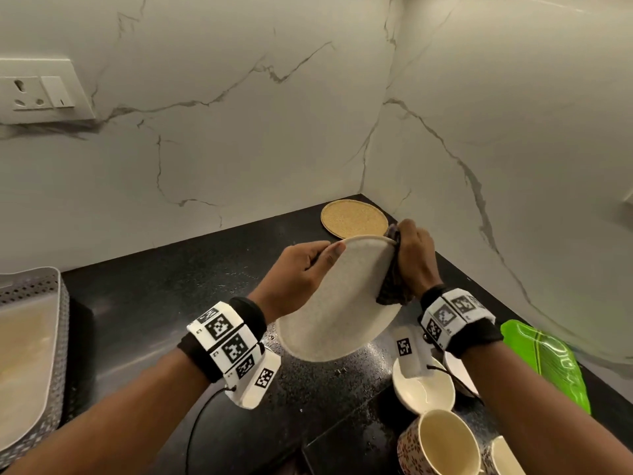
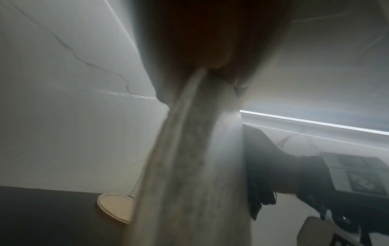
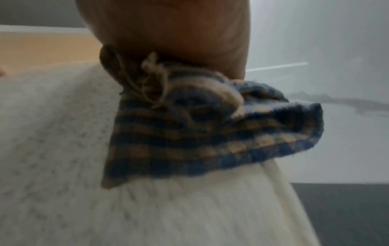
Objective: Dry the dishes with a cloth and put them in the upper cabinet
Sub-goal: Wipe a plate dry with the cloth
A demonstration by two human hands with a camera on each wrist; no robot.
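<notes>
The black speckled surface (image 1: pixel 178 303) is running into a corner of white marble wall (image 1: pixel 239 114), carrying a perforated grey basket (image 1: pixel 37 293) at the left edge. A speckled white plate (image 1: pixel 329 310) is being held tilted above the surface. The left hand (image 1: pixel 294 275) is gripping its far-left rim, thumb lying on the face. The right hand (image 1: pixel 412 258) is clamping a blue checked cloth (image 3: pixel 210 136) over the plate's right rim. A green leaf-shaped tray (image 1: pixel 548 358), a round woven mat (image 1: pixel 354 218) in the corner, a white bowl (image 1: pixel 423 389) and a patterned mug (image 1: pixel 442 443) are sitting on the surface.
</notes>
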